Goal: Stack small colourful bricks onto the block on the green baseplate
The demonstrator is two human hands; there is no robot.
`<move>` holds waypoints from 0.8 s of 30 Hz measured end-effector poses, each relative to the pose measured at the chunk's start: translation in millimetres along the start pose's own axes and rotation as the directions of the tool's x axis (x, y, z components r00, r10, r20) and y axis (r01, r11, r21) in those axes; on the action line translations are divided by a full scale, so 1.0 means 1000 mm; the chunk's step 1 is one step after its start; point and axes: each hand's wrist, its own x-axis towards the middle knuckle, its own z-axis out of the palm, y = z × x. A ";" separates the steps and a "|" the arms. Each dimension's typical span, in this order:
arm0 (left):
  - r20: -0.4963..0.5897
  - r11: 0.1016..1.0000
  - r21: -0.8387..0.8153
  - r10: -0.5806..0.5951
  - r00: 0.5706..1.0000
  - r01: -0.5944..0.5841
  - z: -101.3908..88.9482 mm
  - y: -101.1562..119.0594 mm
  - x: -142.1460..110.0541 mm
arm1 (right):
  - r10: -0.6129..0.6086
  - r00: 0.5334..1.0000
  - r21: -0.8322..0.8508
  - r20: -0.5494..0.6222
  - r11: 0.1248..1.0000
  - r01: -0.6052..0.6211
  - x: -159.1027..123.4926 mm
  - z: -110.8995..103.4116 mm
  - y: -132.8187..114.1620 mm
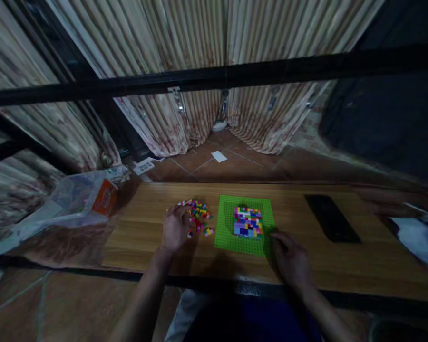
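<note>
A green studded baseplate (225,237) lies on the wooden table, bearing a raised rectangular block of multicoloured toy bricks (248,222). To its left is a loose pile of small coloured bricks (199,211). My left hand (175,227) is at the left side of that pile, fingers curled down towards the bricks. Whatever its fingertips hold, if anything, is too small to see. At the right edge of the baseplate is my right hand (291,259), its thumb and fingers drawn together. Whether they grip the edge or a brick cannot be made out.
A black flat phone-like object (331,218) lies on the table (142,247) to the right. On the floor at left stands a clear plastic box (74,194) with an orange label. Striped curtains (185,38) hang beyond, and a white paper (219,156) is on the tiles.
</note>
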 end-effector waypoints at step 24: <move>0.178 0.926 -0.147 0.370 0.912 -0.348 0.087 0.139 -0.018 | 0.063 0.998 0.068 -0.009 0.996 -0.062 0.004 -0.002 -0.013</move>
